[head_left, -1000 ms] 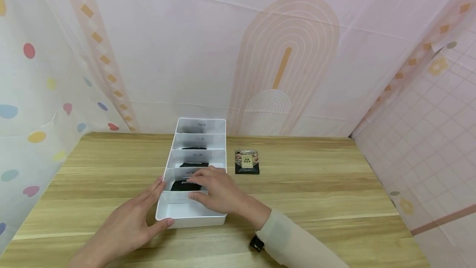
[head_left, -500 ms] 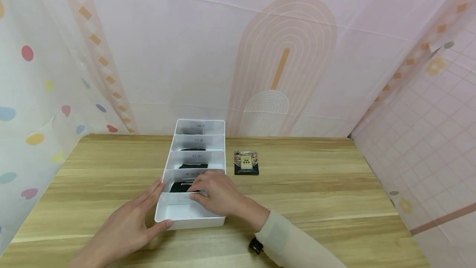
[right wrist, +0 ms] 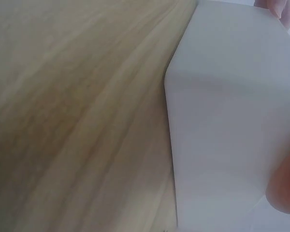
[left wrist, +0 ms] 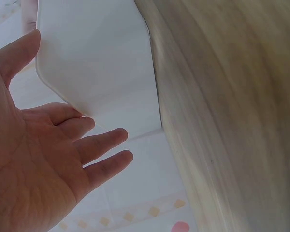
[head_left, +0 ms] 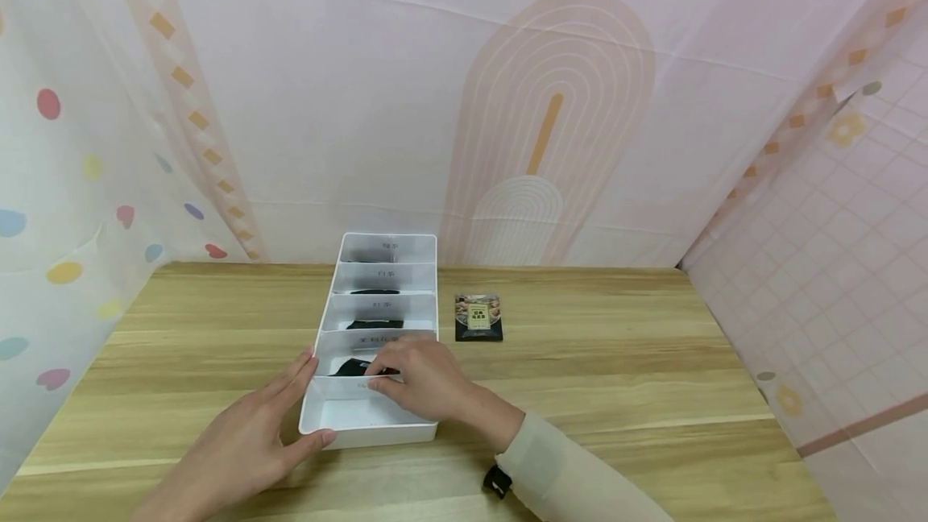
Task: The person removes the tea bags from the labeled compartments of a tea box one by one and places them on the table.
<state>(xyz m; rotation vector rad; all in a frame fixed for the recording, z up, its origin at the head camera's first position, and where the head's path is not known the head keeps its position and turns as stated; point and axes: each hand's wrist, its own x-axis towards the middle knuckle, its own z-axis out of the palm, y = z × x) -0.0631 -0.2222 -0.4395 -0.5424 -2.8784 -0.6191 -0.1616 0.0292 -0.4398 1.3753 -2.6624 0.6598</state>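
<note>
A long white organizer box [head_left: 387,433], split by dividers into several labelled compartments, stands on the table. My left hand [head_left: 242,437] rests at its near left corner, thumb on the front wall and fingers along the left side; in the left wrist view those fingers [left wrist: 104,145] are spread. My right hand [head_left: 428,377] reaches over the second compartment from the front and pinches a black tea packet [head_left: 351,366] there, its fingertips partly hidden. The packet sits tilted, one side raised. The right wrist view shows mostly the box's outer wall [right wrist: 222,140].
Farther back, black packets [head_left: 375,324] lie in other compartments. The front compartment [head_left: 355,411] shows a bare floor. Right of the box, a black packet with a food picture and pale label [head_left: 478,317] lies flat on the wooden table [head_left: 594,361]. A patterned curtain [head_left: 326,103] hangs behind.
My right fingers have lowered into the second compartment and closed on the black packet, which has tilted and shifted. My left hand keeps its place on the box.
</note>
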